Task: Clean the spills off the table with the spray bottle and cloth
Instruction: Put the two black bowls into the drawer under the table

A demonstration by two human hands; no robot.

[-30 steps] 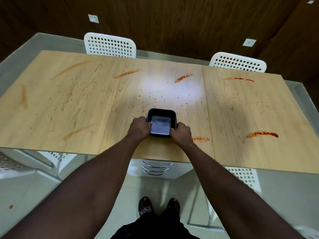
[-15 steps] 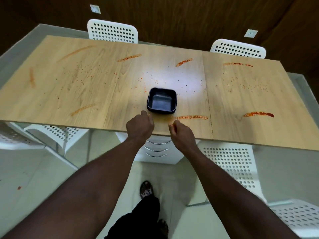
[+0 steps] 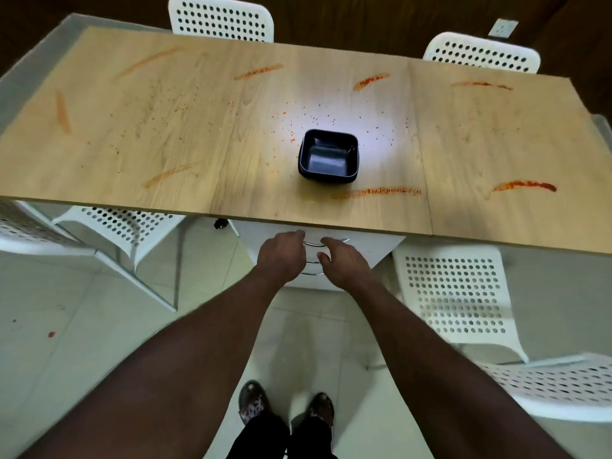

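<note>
Spills (image 3: 523, 186) of red sauce cross the wooden bench (image 3: 231, 127) as long smears and fine specks, the boldest at its near right. White perforated chairs (image 3: 457, 293) stand along the far and near sides. A white drawer unit (image 3: 374, 246) sits under the near edge. A dark square bowl (image 3: 328, 157) rests mid-bench, with a smear just in front of it. The left hand (image 3: 281, 256) and right hand (image 3: 342, 263) hang before the drawers with loosely curled fingers, holding nothing.

Nothing here carries readable text, labels, brands, numbers or signs
</note>
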